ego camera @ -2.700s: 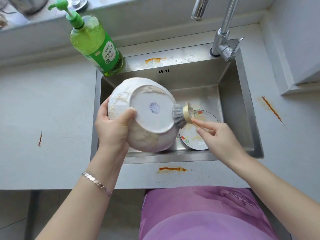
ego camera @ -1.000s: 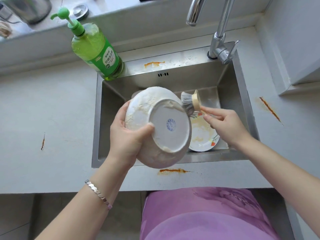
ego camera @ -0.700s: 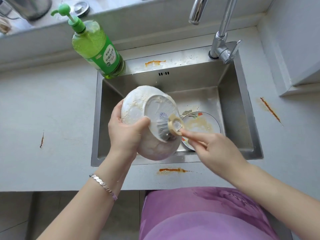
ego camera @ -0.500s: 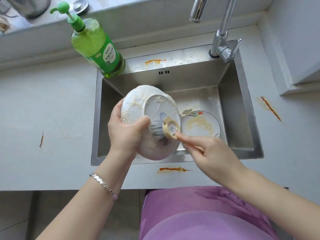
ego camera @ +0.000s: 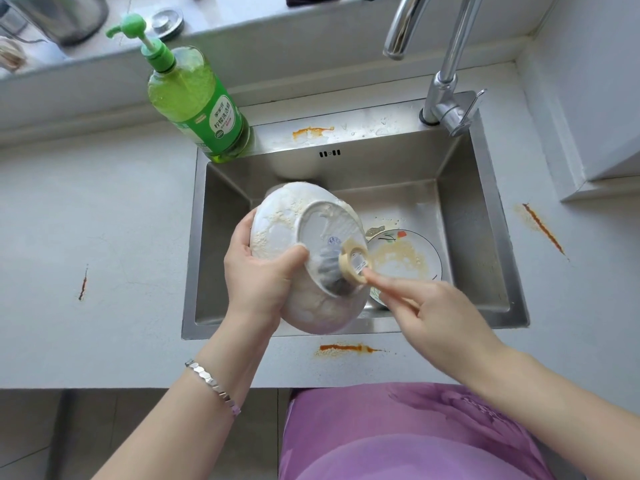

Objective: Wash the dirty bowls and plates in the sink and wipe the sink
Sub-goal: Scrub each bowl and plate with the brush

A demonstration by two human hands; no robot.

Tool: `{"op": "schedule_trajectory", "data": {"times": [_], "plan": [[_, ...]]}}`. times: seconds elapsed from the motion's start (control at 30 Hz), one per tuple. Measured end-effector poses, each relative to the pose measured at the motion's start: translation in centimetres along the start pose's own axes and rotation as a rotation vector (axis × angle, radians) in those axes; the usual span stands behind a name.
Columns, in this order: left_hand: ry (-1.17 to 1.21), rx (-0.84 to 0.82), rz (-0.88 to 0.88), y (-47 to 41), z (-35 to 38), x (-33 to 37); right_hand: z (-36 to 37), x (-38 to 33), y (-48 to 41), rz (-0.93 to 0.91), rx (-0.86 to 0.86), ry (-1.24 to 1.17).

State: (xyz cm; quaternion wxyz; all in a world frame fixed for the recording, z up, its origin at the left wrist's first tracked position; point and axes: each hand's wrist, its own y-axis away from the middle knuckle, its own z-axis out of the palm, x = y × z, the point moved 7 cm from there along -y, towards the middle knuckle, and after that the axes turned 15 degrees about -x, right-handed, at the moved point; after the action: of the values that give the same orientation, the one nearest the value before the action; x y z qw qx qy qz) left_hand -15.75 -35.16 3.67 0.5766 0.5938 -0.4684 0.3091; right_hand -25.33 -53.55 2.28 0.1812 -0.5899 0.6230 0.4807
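Two hands work above the sink (ego camera: 485, 237). The left hand (ego camera: 256, 275) holds the bowl (ego camera: 284, 220) tipped up, underside toward the camera, with fingers curled over the rim and the thumb pressed on the outer wall. The right hand (ego camera: 433, 317) pinches the handle of the dish brush (ego camera: 353, 259), index finger stretched along it toward the head.

A second ago the bristles were working the bowl's upper right edge. Since then they have crossed onto the base and now press inside the foot ring (ego camera: 304, 216), low and to the right, leaving grey lather there. Yellowish crust still speckles the outer wall, so the bowl's outside looks only partly scrubbed. The plate (ego camera: 405, 258) lies flat on the sink floor where it was, with yellow residue on it and unwashed.

As for writing, the green detergent bottle (ego camera: 194, 105) at the sink's back left corner has a white label with Chinese characters, seemingly 柠檬洗洁精. A round blue stamp (ego camera: 334, 241) marks the bowl's base, too small to read. The sticker (ego camera: 358, 263) on the brush head carries fine print, also illegible.
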Motion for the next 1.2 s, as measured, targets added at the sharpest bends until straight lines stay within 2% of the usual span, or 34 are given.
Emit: {"op": "schedule_trajectory", "data": {"times": [0.07,0.2,0.33,0.53,0.67,0.73,0.8,0.93,1.1,1.2], "plan": [[0.024,0.006,-0.018,-0.2,-0.2,-0.2,0.5,-0.9,0.3,-0.037,-0.04,-0.002],[0.009,0.003,-0.004,-0.2,0.1,0.0,-1.1,2.0,-0.7,0.138,0.002,-0.025],[0.03,-0.037,-0.015,-0.1,0.8,-0.1,-0.1,-1.9,-0.4,-0.024,-0.026,-0.066],[-0.015,-0.128,0.012,0.1,0.9,0.3,-2.5,-2.5,-2.3,-0.043,0.094,-0.002],[-0.034,-0.132,0.033,0.3,0.9,0.4,-3.7,-0.9,-3.2,0.063,0.09,0.098],[-0.034,-0.113,0.035,0.3,0.6,0.4,-3.9,0.6,-3.2,0.148,0.103,0.054],[-0.052,-0.12,0.027,0.0,0.5,0.4,-3.5,0.5,-3.0,0.143,0.108,-0.007],[-0.066,-0.199,0.024,0.0,1.5,0.2,-2.8,-3.0,-2.7,-0.037,0.055,0.027],[-0.132,-0.204,0.031,0.0,1.0,0.1,-4.2,0.1,-3.7,0.142,0.033,0.021],[-0.13,-0.217,0.023,0.1,1.3,-0.2,-2.5,-2.3,-3.3,0.04,-0.031,0.08]]}}
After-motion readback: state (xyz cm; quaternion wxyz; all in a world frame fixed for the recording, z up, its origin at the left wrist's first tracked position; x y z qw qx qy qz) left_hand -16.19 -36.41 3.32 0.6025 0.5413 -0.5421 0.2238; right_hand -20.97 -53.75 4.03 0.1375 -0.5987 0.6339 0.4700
